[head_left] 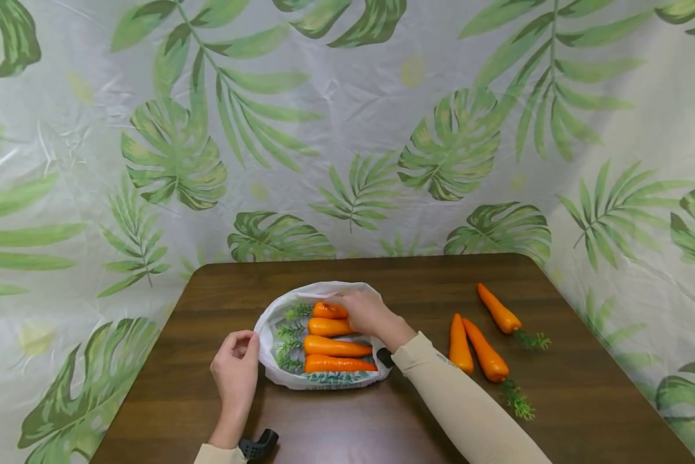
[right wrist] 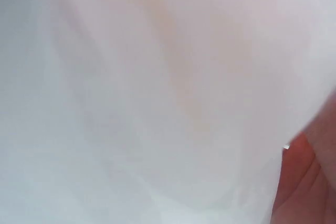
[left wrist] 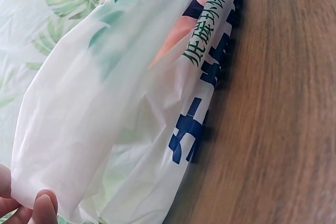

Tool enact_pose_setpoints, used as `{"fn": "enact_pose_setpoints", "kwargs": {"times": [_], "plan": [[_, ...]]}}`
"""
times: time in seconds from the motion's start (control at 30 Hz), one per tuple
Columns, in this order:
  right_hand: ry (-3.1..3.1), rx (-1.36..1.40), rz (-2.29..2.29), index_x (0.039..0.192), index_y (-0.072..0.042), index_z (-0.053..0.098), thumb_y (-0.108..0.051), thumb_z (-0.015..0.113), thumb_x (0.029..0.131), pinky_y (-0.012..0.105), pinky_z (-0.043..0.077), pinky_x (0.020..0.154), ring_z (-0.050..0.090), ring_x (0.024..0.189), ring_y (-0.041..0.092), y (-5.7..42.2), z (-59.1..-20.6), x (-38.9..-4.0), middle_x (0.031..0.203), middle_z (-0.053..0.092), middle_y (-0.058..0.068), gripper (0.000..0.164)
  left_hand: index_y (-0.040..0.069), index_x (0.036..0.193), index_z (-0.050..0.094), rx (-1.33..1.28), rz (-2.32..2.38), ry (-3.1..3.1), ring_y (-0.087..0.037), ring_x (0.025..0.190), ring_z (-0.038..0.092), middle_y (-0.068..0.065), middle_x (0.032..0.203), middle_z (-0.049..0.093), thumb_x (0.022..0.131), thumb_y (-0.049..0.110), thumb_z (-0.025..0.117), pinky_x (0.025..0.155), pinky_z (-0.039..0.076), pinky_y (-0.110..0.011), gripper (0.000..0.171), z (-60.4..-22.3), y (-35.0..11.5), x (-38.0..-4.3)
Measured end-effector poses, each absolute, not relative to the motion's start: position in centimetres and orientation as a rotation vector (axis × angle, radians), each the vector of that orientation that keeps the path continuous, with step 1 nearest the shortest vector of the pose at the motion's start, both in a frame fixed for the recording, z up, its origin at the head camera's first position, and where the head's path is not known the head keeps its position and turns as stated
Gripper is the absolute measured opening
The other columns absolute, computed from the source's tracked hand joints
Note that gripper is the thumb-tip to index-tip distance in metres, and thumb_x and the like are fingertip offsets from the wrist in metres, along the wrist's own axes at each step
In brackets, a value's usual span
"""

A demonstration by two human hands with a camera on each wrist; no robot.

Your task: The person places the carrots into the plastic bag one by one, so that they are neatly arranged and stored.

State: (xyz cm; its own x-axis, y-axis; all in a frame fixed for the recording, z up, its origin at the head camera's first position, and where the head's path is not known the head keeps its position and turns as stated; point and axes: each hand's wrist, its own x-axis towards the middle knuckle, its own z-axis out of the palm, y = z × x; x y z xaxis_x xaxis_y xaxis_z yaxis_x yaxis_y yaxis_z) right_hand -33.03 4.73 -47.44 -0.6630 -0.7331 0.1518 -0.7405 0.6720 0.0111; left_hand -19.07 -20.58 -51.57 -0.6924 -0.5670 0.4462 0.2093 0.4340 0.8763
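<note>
At the nine o'clock edge of the white plastic bag (head_left: 280, 375), the left hand (head_left: 235, 370) pinches the rim between thumb and fingers, and the mouth gapes wide. Inside, toward one o'clock, the right hand (head_left: 370, 314) lies over the farthest carrot (head_left: 323, 310), fingertips touching it; the thumb is hidden and the right wrist view is mostly blurred plastic, so I cannot tell whether the hand grips or merely rests.

For good work here, I would keep the left pinch steady and pull gently toward nine o'clock, so the limp rim stays off the right wrist. The carrot is best lowered flat, parallel with its neighbours, and the hand lifted straight out without snagging the plastic.

The bag lies on the brown table (head_left: 335, 428) and holds four carrots: that farthest one, a second (head_left: 328, 327), a third (head_left: 335, 347) and the nearest (head_left: 340, 364), side by side, feathery green tops (head_left: 289, 332) toward nine o'clock. Outside it, around three o'clock, lie a short-looking carrot (head_left: 460, 345) and a longer one (head_left: 486, 353), close together, with another (head_left: 499, 311) toward two.
</note>
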Motion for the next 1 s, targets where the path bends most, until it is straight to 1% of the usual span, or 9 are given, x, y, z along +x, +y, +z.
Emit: {"fn": "enact_pose_setpoints", "kwargs": {"times": [0.17,0.27,0.37,0.43,0.5,0.6,0.73,0.93,1.0], "plan": [[-2.723,1.208,0.217,0.137,-0.026,0.063,0.005,0.062,0.088,0.036,0.053,0.090,0.065,0.103,0.020,5.0,-46.9,-32.5,0.125,0.066,-0.003,0.058,0.004,0.092,0.074,0.311,-1.333,-1.949,-0.011,0.059,0.057,-0.004,0.073,0.068,0.090,0.015,0.076,0.053,0.041,-0.018,0.011,-51.6,-20.6,-19.0],[-2.759,1.171,0.299,0.139,-0.025,0.061,0.004,0.065,0.087,0.039,0.054,0.087,0.064,0.106,0.022,5.2,-46.1,-31.8,0.128,0.065,-0.001,0.060,0.005,0.092,0.074,0.316,-1.333,-1.953,-0.011,0.059,0.057,-0.003,0.073,0.068,0.089,0.013,0.076,0.053,0.041,-0.018,0.010,-51.6,-20.6,-19.0],[-2.819,1.101,0.334,0.144,-0.026,0.057,-0.003,0.069,0.089,0.037,0.055,0.077,0.062,0.110,0.024,5.4,-45.2,-31.1,0.134,0.061,0.002,0.061,0.006,0.092,0.074,0.322,-1.335,-1.958,-0.011,0.058,0.058,-0.003,0.074,0.068,0.088,0.012,0.077,0.054,0.042,-0.018,0.007,-51.6,-20.6,-19.0],[-2.852,1.056,0.359,0.146,-0.027,0.054,-0.008,0.071,0.090,0.035,0.053,0.070,0.062,0.107,0.023,5.7,-44.6,-30.7,0.133,0.061,0.003,0.061,0.008,0.091,0.074,0.326,-1.338,-1.959,-0.011,0.058,0.058,-0.002,0.074,0.068,0.087,0.010,0.078,0.054,0.042,-0.019,0.006,-51.7,-20.5,-19.1],[-2.857,1.031,0.384,0.147,-0.027,0.053,-0.011,0.072,0.090,0.033,0.050,0.063,0.062,0.098,0.021,6.0,-44.3,-30.4,0.129,0.061,0.003,0.062,0.010,0.090,0.074,0.327,-1.341,-1.957,-0.010,0.057,0.059,-0.002,0.073,0.068,0.086,0.010,0.079,0.055,0.042,-0.019,0.006,-51.7,-20.5,-19.1],[-2.855,0.998,0.440,0.148,-0.027,0.052,-0.012,0.072,0.090,0.032,0.047,0.061,0.060,0.089,0.018,6.5,-43.8,-30.0,0.124,0.062,0.002,0.063,0.012,0.089,0.074,0.321,-1.346,-1.952,-0.010,0.057,0.060,-0.001,0.074,0.069,0.086,0.010,0.079,0.055,0.042,-0.019,0.007,-51.6,-20.4,-19.1],[-2.841,0.958,0.519,0.147,-0.027,0.052,-0.013,0.072,0.090,0.032,0.047,0.064,0.060,0.090,0.017,7.4,-43.1,-29.3,0.124,0.061,0.001,0.062,0.012,0.089,0.074,0.305,-1.345,-1.947,-0.009,0.058,0.061,0.000,0.075,0.069,0.085,0.009,0.079,0.056,0.042,-0.018,0.007,-51.5,-20.4,-19.1],[-2.804,0.899,0.599,0.146,-0.026,0.053,-0.016,0.076,0.089,0.033,0.047,0.063,0.057,0.081,0.017,8.8,-42.6,-28.6,0.118,0.061,0.000,0.062,0.011,0.090,0.074,0.302,-1.347,-1.953,-0.009,0.059,0.062,0.000,0.076,0.069,0.085,0.009,0.079,0.058,0.043,-0.018,0.008,-51.5,-20.4,-19.0],[-2.792,0.876,0.622,0.146,-0.026,0.054,-0.017,0.077,0.089,0.035,0.048,0.065,0.059,0.083,0.018,9.2,-42.6,-28.4,0.119,0.062,0.000,0.062,0.012,0.090,0.074,0.306,-1.348,-1.956,-0.010,0.059,0.062,-0.001,0.076,0.069,0.085,0.009,0.079,0.057,0.043,-0.018,0.008,-51.5,-20.4,-19.0]]}}
